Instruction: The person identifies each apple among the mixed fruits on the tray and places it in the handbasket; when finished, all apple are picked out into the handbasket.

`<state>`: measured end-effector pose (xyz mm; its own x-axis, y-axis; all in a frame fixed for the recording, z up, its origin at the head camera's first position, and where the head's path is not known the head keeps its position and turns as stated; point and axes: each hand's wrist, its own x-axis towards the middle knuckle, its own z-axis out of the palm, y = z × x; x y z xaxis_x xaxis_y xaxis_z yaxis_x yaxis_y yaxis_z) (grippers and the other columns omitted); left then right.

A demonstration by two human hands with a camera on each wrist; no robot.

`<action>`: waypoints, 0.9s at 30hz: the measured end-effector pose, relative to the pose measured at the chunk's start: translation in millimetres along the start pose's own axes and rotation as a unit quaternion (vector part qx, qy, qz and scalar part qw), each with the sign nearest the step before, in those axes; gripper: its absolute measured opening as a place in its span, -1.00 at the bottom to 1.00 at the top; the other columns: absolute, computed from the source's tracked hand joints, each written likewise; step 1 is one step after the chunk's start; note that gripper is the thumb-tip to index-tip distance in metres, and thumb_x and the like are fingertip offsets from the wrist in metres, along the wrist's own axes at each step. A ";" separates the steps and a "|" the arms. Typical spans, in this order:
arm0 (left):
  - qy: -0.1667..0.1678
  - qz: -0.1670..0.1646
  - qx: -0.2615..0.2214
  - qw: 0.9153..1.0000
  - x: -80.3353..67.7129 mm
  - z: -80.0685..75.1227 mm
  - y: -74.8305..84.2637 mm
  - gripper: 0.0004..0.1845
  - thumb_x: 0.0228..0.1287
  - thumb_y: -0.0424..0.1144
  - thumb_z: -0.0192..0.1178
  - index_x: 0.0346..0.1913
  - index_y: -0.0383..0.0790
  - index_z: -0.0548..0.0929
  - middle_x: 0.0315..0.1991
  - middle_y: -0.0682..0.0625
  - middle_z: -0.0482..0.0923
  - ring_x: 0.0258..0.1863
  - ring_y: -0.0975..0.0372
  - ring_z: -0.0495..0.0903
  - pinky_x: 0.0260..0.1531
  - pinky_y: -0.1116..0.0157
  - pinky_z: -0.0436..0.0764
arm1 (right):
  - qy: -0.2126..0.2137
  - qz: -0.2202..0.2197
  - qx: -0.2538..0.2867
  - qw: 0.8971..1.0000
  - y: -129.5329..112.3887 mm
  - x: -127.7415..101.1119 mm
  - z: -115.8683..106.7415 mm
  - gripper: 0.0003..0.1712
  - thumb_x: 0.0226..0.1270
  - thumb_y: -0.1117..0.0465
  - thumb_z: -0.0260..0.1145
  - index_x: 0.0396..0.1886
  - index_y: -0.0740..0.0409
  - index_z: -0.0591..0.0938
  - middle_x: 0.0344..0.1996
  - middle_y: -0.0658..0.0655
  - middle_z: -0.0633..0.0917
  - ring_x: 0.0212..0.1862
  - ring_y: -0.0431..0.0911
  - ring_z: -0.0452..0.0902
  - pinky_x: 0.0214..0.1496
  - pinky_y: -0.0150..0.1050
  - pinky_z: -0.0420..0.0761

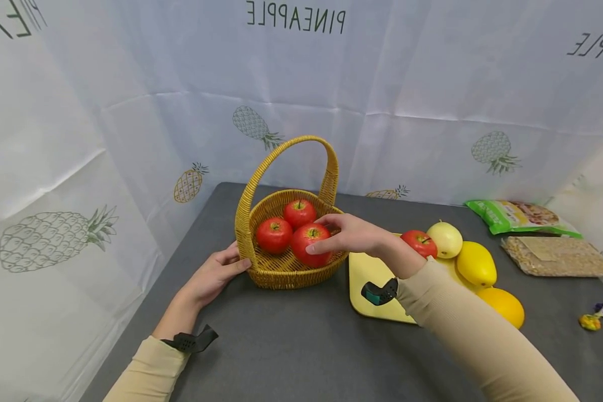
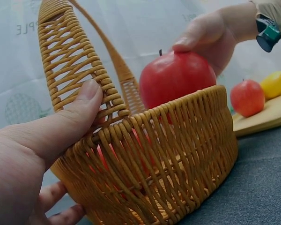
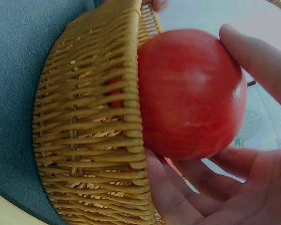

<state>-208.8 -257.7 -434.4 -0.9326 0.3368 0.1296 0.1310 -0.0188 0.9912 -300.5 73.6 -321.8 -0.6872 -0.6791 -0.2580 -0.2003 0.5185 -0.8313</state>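
Note:
A yellow wicker basket [image 1: 291, 276] with a tall arched handle stands on the grey table. Two red apples lie inside it, one at the left [image 1: 274, 235] and one at the back [image 1: 300, 213]. My right hand [image 1: 349, 234] grips another red apple [image 2: 175, 79] at the basket's front right; its lower part sits below the rim. In the right wrist view, thumb and fingers lie around that apple [image 3: 189, 93]. At the basket's left end my left hand [image 1: 216, 276] holds the side, its thumb over the handle's base in the left wrist view.
Right of the basket, a yellow tray [image 1: 359, 279] bears a red apple [image 1: 419, 244], a pale green round fruit [image 1: 444, 240], a yellow fruit [image 1: 476, 264] and an orange fruit [image 1: 505, 307]. Farther right lie a green packet [image 1: 522, 218], a clear bag [image 1: 555, 257] and wrapped lollipops [image 1: 590, 322].

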 end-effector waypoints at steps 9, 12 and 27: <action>-0.003 0.001 0.006 1.000 1.7 2.6 1.8 -0.48 0.53 -0.27 0.20 0.38 -0.56 0.44 0.65 -0.18 -0.13 0.62 0.01 -0.25 0.27 0.45 0.37 | -0.007 0.020 -0.013 1.000 1.4 7.6 1.7 -0.22 0.22 -0.12 0.53 0.35 0.06 0.49 0.17 0.11 0.56 0.19 0.04 0.47 0.13 -0.02 0.60; -0.004 0.003 0.005 1.000 2.7 3.0 2.1 -0.48 0.53 -0.28 0.20 0.37 -0.56 0.44 0.65 -0.17 -0.12 0.62 0.02 -0.24 0.27 0.44 0.36 | -0.008 0.015 -0.023 1.000 -0.2 10.6 3.6 -0.22 0.20 -0.13 0.54 0.35 0.03 0.51 0.16 0.09 0.58 0.19 0.03 0.48 0.14 -0.02 0.59; 0.005 -0.001 0.004 1.000 0.8 -0.1 0.9 -0.48 0.53 -0.28 0.21 0.39 -0.53 0.44 0.65 -0.21 -0.13 0.62 -0.01 -0.24 0.27 0.46 0.35 | -0.062 0.023 -0.097 0.993 -12.0 30.5 7.1 -0.18 0.20 -0.17 0.53 0.34 0.12 0.50 0.17 0.06 0.57 0.20 -0.01 0.46 0.19 -0.06 0.53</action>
<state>-209.5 -257.5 -433.3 -0.9362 0.3271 0.1283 0.1319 -0.0112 0.9912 -314.2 43.0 -323.2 -0.6091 -0.7054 -0.3625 -0.3097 0.6323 -0.7101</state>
